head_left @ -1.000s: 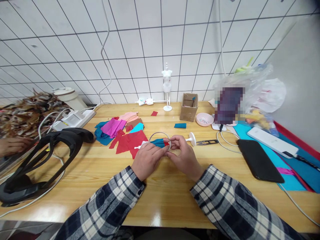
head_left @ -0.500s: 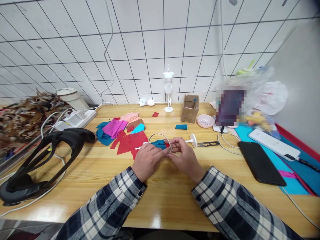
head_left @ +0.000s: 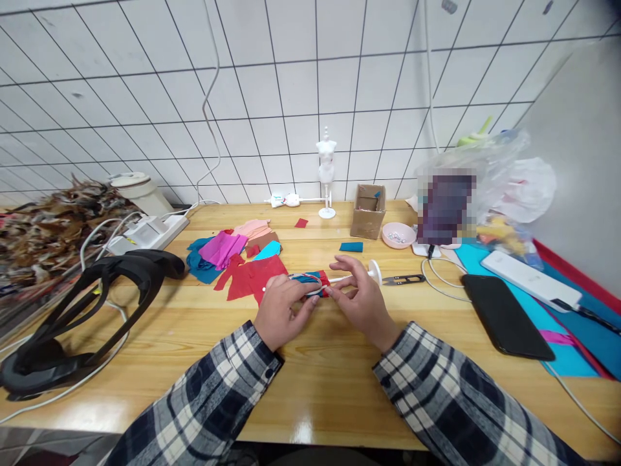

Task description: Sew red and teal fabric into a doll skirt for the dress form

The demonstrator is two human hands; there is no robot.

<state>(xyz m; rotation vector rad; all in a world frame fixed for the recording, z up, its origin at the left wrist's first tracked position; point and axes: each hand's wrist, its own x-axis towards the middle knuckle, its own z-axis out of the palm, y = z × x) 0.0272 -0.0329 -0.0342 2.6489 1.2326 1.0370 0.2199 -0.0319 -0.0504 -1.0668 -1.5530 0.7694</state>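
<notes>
A small white dress-form mannequin wrapped in blue and red cloth lies on its side on the table, its round white base to the right. My left hand is closed around its upper end, the thumb along the near side of the cloth. A thin whitish cord loop lies flattened along the blue cloth. My right hand has its thumb at the loop's right end, by the red edge; its index finger is raised. The exact pinch is partly hidden. Red cloth lies beside my left hand.
Small scissors, a blue cloth piece, a pink bowl of beads and a cardboard box sit beyond my right hand. Another mannequin stands at the back. A black headset is left, a phone right.
The cord loop, raised above the cloth before, now lies flat along it. My right index finger has lifted away from the cloth, and my left thumb has come into view.
</notes>
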